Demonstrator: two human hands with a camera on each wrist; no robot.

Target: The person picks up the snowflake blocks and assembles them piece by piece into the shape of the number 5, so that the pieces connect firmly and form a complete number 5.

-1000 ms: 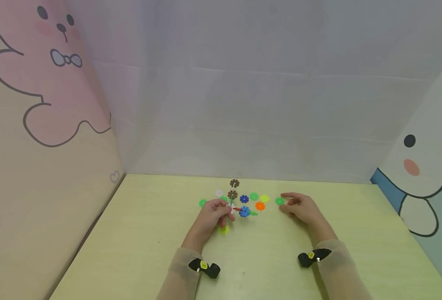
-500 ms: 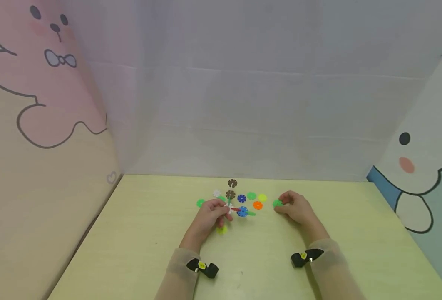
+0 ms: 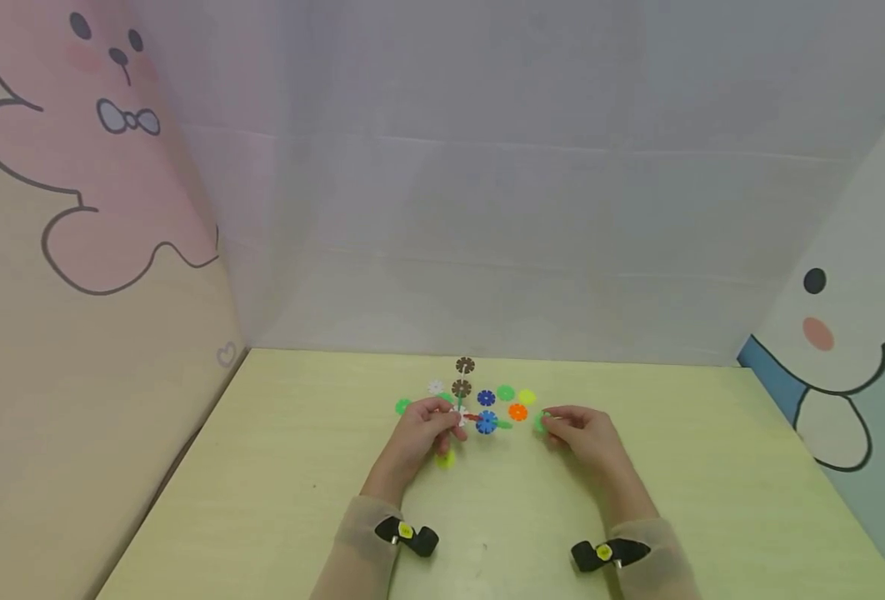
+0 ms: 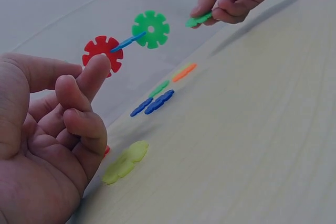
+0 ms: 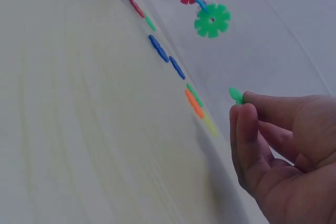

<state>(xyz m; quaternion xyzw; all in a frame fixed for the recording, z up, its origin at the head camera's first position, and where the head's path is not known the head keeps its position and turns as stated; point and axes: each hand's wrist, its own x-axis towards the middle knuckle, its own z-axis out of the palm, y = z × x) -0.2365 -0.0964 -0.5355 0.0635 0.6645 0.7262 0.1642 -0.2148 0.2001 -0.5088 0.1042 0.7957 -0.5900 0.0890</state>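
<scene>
My left hand (image 3: 417, 435) pinches a white snowflake disc (image 3: 460, 416) between thumb and fingers. Slotted to that disc is a chain running right, with a red disc (image 4: 103, 55), a blue disc (image 3: 487, 422) and a green disc (image 4: 150, 29). A second branch appears to run away from me, with brown discs (image 3: 461, 388) joined by pieces seen edge-on. Off to the right, my right hand (image 3: 587, 437) pinches a separate green snowflake disc (image 5: 235, 95) by its edge. A gap stays between this disc and the chain. Fingers partly cover both held discs.
Loose discs lie around the chain on the pale table (image 3: 502, 517): a dark blue one (image 3: 486, 397), an orange one (image 3: 517, 412), a yellow one (image 3: 527, 397) and several others. Another yellow disc (image 4: 126, 162) lies below my left hand. A white sheet (image 3: 442, 208) hangs behind.
My right hand has come left and nearer to me, carrying the green disc and turning it from face-on to nearly edge-on. My left hand and the chain have hardly moved.
</scene>
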